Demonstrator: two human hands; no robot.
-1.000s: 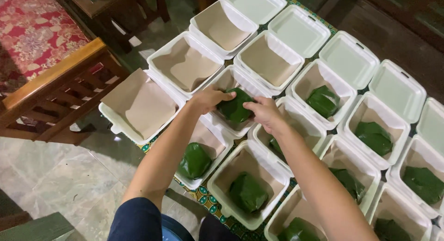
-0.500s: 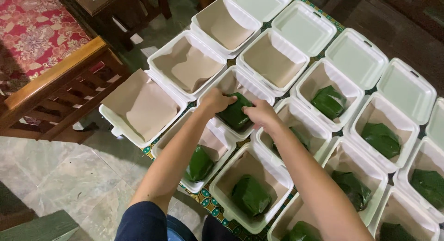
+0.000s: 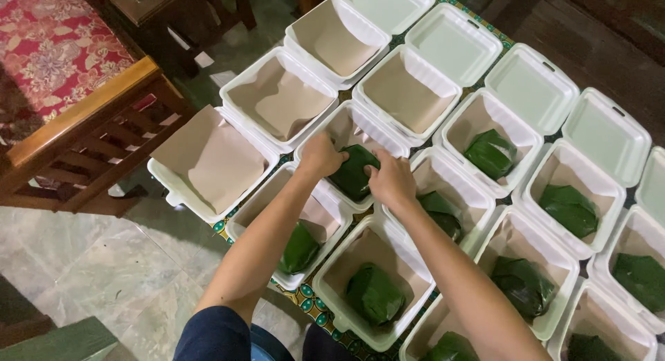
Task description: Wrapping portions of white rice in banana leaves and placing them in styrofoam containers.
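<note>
A green leaf-wrapped parcel (image 3: 353, 172) is gripped from both sides at centre frame — the left hand (image 3: 323, 155) is closed on its upper-left edge, the right hand (image 3: 390, 179) on its right edge, fingers curled over the wrap. The parcel is set inside a white foam box (image 3: 346, 125) lined with brown paper, low in the box, touching the liner. Its long axis is seen running from upper right to lower left of the frame, with the narrower folded end pointed toward the upper right; the exact shape is partly hidden by the hands. Both forearms are seen entering from the bottom of the frame, a dark blue sleeve at the bottom left. Around the held box, more open foam boxes are laid in rows on a patterned cloth (image 3: 305, 295): empty paper-lined ones (image 3: 280, 98) toward the upper left, filled ones with leaf parcels (image 3: 374, 295) toward the lower centre and right. One box at left is covered by a loose brown paper sheet (image 3: 208, 156). A wooden bench (image 3: 83, 143) is seen at the left edge — a red floral cushion (image 3: 48, 42) in the upper left corner.
</note>
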